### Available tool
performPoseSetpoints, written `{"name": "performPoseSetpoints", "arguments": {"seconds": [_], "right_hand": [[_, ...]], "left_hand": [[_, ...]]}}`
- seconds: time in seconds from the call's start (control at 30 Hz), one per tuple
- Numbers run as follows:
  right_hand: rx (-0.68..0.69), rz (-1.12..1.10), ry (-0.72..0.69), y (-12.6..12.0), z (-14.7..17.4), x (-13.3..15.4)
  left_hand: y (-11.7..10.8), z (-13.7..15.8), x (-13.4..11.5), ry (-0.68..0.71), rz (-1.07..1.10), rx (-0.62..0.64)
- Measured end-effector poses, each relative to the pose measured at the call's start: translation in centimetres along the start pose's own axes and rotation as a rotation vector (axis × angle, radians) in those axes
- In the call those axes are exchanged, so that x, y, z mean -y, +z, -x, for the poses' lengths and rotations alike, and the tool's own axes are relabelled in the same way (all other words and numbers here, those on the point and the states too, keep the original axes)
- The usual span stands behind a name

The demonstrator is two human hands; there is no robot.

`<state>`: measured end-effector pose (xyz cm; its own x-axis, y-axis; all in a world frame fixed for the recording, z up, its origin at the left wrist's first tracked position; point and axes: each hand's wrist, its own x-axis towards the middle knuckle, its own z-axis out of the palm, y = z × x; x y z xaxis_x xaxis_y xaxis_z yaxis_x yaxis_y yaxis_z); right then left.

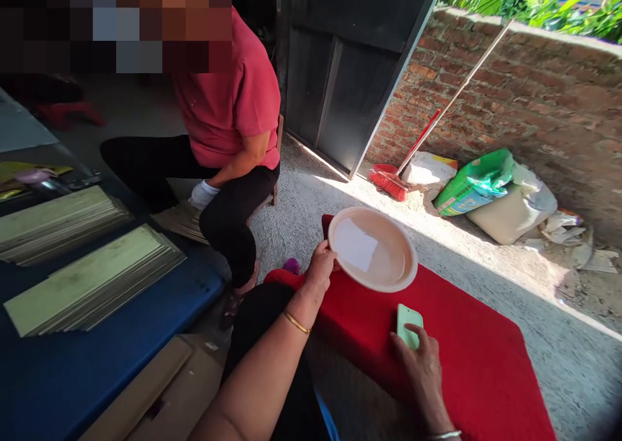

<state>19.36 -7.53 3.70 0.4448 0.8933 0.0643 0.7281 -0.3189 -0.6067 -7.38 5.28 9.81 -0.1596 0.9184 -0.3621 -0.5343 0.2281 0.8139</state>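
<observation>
A pale basin (397,274) is found at the far left corner of the red bench (479,337), and its rim is gripped at the near left side by the left hand (321,266), with the thumb laid over the edge and the other fingers partly hidden. Whether the basin is rested on the cloth or a little lifted cannot be told, because its bottom is not shown. A bright reflection is seen inside, so some water is probably held in it. By this judgement, the basin should be light in itself but made heavy by the water, with thin walls which may bend, and a rim which may become slippery when wet; it would best be taken by the rim at two opposite sides and kept level. Nearer to the front edge of the bench, a flat green case (407,316) is lying, with the curved fingers of the right hand (412,345) placed over its lower part; whether it is truly gripped cannot be told. It seems light, stiff and smooth, and should be held by its two long edges.
</observation>
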Motion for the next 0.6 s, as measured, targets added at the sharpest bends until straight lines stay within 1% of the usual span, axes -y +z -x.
{"name": "performPoseSetpoints", "arguments": {"seconds": [0.1, 0.17, 0.23, 0.27, 0.3, 0.37, 0.43, 0.5, 0.53, 0.6], "right_hand": [[0.114, -0.024, -0.213, 4.0, 2.7, 5.0], [0.234, -0.079, -0.349, 6.1, 4.8, 8.4], [0.373, -0.178, -0.451, 7.2, 6.3, 10.5], [0.422, -0.227, -0.471, 7.3, 6.7, 10.9], [0.447, -0.264, -0.467, 7.0, 6.9, 10.8], [0.416, -0.289, -0.401, 5.9, 6.2, 9.5], [0.311, -0.254, -0.296, 4.4, 4.6, 7.4], [0.196, -0.193, -0.207, 3.5, 2.7, 5.8], [0.159, -0.163, -0.181, 3.4, 1.9, 5.5], [0.138, -0.109, -0.173, 4.0, 1.1, 6.1]], "left_hand": [[-0.2, 0.2, -0.3, 0.001, -0.005, 0.024], [-0.3, 0.4, -0.5, 0.006, -0.011, 0.041], [-0.4, 0.6, -0.7, 0.009, -0.018, 0.058], [-0.5, 0.7, -0.7, 0.009, -0.02, 0.065], [-0.5, 0.7, -0.7, 0.009, -0.021, 0.071], [-0.6, 0.8, -0.7, 0.005, -0.017, 0.077], [-0.7, 0.8, -0.7, -0.004, -0.009, 0.079], [-0.7, 0.7, -0.7, -0.013, 0.0, 0.079], [-0.8, 0.7, -0.7, -0.017, 0.004, 0.08], [-0.8, 0.7, -0.8, -0.022, 0.009, 0.08]]}}
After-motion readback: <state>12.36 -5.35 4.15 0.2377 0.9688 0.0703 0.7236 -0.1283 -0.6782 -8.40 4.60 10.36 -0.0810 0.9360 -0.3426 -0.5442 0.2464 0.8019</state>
